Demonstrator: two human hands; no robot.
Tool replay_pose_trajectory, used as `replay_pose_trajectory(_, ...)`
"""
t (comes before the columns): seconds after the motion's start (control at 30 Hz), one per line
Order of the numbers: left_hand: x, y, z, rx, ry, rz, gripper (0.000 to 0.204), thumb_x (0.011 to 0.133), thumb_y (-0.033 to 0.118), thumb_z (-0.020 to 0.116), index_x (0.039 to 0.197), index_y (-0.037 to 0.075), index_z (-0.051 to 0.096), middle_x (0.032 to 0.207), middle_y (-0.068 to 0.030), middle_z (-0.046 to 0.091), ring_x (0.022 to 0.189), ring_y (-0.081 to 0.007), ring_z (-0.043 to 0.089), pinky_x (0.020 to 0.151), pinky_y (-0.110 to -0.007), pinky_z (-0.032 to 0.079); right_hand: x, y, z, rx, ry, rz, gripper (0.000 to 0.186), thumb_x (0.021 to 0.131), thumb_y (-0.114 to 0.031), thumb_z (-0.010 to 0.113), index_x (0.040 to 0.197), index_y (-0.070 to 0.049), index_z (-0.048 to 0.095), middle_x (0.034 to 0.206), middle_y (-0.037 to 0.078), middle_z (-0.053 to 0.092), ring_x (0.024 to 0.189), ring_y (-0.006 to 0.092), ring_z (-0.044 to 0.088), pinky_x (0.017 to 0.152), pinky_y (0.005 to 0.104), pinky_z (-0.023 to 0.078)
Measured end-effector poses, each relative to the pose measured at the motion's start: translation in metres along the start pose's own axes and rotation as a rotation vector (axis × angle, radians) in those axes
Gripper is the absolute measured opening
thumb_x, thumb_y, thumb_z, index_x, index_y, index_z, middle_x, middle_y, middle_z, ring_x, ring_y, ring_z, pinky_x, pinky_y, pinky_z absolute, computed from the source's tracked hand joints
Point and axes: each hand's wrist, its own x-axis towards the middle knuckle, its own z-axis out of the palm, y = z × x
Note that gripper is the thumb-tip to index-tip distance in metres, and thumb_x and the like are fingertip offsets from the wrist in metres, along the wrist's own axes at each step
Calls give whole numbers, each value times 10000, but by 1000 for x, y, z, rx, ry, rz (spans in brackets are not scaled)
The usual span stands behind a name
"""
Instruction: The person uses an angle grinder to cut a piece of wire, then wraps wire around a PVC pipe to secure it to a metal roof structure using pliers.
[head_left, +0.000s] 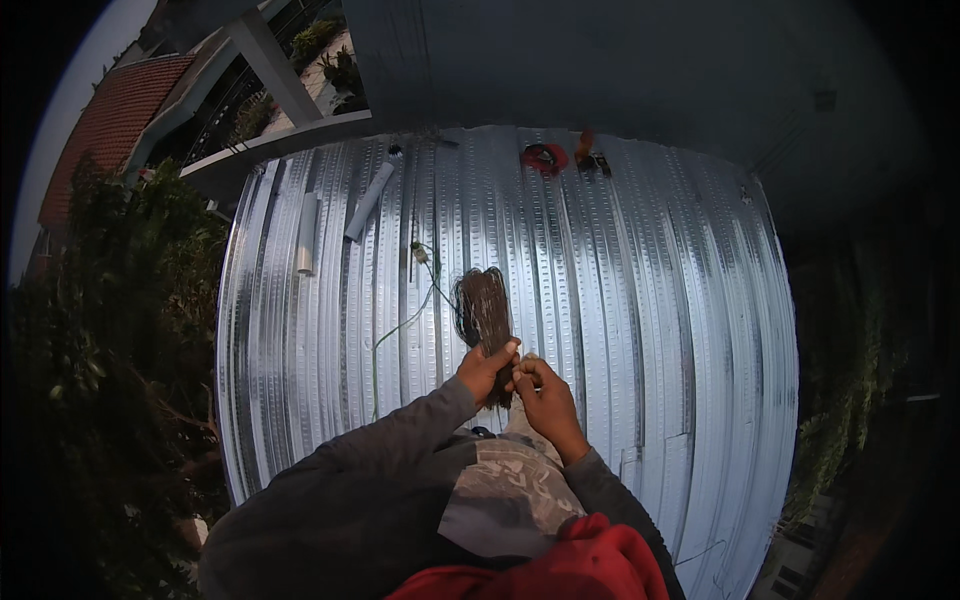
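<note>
A thick bundle of thin brown strands [488, 305], like wire or stiff fibres, stands out from my hands over a ribbed silver metal sheet surface [600, 320]. My left hand [485, 372] is wrapped round its lower part, thumb on top. Close against the bundle's right side, my right hand [545, 400] has its fingers pinched together; whatever is between them is too small to make out. Thin loops curve off the bundle's left edge. A green cord [400, 325] runs beside it, with a small pale piece [419, 252] near its far end.
Two pale tubes [307, 235] [372, 200] lie at the far left. Along the back are a red coil [545, 160] and a dark item with orange parts [592, 160]. A grey wall [620, 70] closes the far side. Foliage [120, 330] borders the sheet's left edge.
</note>
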Motion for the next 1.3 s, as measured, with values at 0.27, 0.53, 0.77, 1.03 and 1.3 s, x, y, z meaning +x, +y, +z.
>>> replay_pose_trajectory(0.27,109,112,51,-173,290,210,434,1004,450,659,1094,31,592,784,-14,565,672,-127,582,581,-317,527,178,-77,-57,-90,-188,-128,244,1064,-231,550,1081,-9,651,884,104,736,819,179,710,741,329,532)
replay_pose_trajectory(0.53,239,168,3,-171,582,363,433,1000,456,669,991,32,585,714,-11,543,588,-127,521,573,-289,444,324,-231,-112,224,-192,-136,277,1076,-224,545,1029,-2,703,635,-91,476,574,10,384,532,235,306)
replay_pose_trajectory(0.77,379,270,-5,-326,612,341,582,1010,623,532,939,51,606,734,-16,585,577,-127,538,534,-319,462,455,-243,-105,-568,-453,-408,290,1057,-226,550,1205,-14,681,684,132,626,572,242,608,600,397,493)
replay_pose_trajectory(1.03,445,311,-67,-715,877,428,666,1022,707,351,935,76,545,663,-1,492,555,-139,451,500,-336,407,560,-337,-132,-630,-702,-206,212,1017,-131,570,1093,-15,730,714,198,671,642,353,696,607,450,513)
replay_pose_trajectory(1.3,553,375,-150,-975,852,404,660,1020,700,388,996,73,593,666,4,507,581,-181,453,604,-406,420,682,-352,-97,-635,-1205,-645,153,969,-131,589,1035,-11,659,750,263,649,719,459,662,661,547,516)
